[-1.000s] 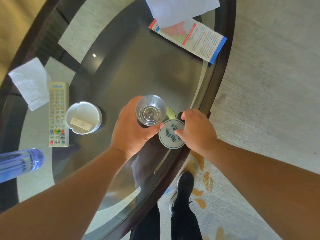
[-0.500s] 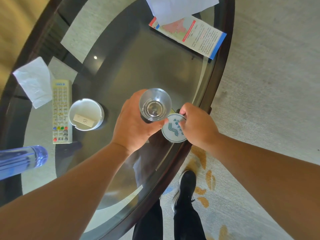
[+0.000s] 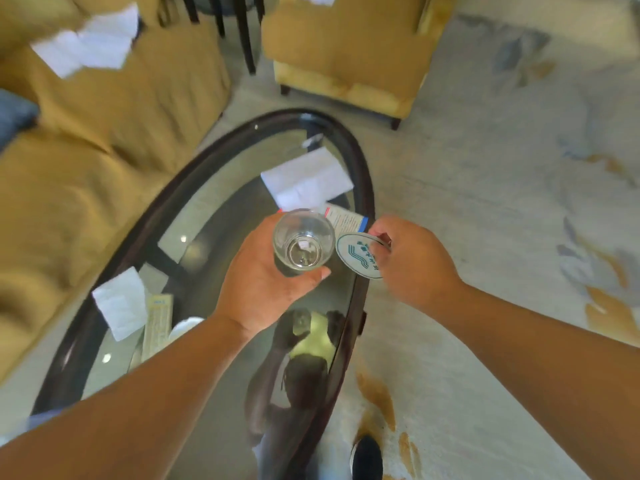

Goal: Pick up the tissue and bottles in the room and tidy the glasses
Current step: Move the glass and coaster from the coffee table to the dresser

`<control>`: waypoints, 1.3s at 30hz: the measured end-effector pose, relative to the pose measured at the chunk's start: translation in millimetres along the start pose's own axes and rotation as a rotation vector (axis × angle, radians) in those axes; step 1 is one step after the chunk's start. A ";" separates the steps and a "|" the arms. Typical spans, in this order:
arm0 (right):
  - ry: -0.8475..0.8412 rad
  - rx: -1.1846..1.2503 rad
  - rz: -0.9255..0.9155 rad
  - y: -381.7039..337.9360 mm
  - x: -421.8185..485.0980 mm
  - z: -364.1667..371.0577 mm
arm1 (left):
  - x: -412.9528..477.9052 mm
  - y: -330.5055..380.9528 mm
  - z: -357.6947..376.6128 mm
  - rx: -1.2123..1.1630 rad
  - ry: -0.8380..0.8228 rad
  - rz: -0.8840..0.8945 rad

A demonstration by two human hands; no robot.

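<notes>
Both hands had come up off the surface (image 3: 367,188) since a second ago, each carrying its load. View had swung up too, taking in sofa (image 3: 104,140) and armchair (image 3: 346,53).

Left hand (image 3: 259,285): fingers (image 3: 313,273) wrapped round the glass (image 3: 303,242), held upright, mouth toward me, above the right side of the surface.

Right hand (image 3: 415,265): fingers (image 3: 380,237) pinching the round coaster (image 3: 355,256) by its right edge, just right of the glass. Could not tell whether the two touched. Coaster white with a green wave mark.

Far tissue (image 3: 306,178) lay at the far end of the surface, its near edge meeting a leaflet (image 3: 346,219). Near-left tissue (image 3: 119,303) lay beside the remote (image 3: 157,327). Sofa tissues (image 3: 90,46) lay far left on the cushions. Ashtray (image 3: 183,326) showed partly, behind my left forearm.
</notes>
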State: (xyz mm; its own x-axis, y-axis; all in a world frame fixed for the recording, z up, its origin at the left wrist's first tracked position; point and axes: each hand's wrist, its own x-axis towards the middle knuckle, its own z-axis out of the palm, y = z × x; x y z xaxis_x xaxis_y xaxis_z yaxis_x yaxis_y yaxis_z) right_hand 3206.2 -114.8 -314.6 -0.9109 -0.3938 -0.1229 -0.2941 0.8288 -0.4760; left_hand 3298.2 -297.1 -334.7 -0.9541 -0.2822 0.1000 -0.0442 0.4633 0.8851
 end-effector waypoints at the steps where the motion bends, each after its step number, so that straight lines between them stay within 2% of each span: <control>1: 0.040 0.007 0.002 -7.9 -1.1 -22.1 | 7.3 18.0 -5.8 0.004 0.001 0.035; 12: 0.408 0.007 -0.041 -68.4 -47.7 -229.4 | 59.3 211.5 -52.2 0.014 0.017 0.362; 20: 0.635 -0.025 -0.078 -65.3 -107.8 -341.9 | 55.7 338.9 -41.5 0.034 0.013 0.539; 29: 0.795 -0.022 -0.100 -1.7 -196.7 -459.6 | 21.6 476.0 20.2 0.015 -0.004 0.667; 39: 0.919 0.110 -0.044 120.4 -300.2 -561.8 | -13.3 601.5 147.5 -0.019 -0.054 0.788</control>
State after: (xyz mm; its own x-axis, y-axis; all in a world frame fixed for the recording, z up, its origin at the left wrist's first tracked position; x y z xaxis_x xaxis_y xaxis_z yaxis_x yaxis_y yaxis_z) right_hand 3281.8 326.5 154.2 -0.7848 0.0850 0.6139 -0.3474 0.7600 -0.5493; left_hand 3240.6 109.2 129.4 -0.7154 0.1648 0.6790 0.6553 0.4955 0.5702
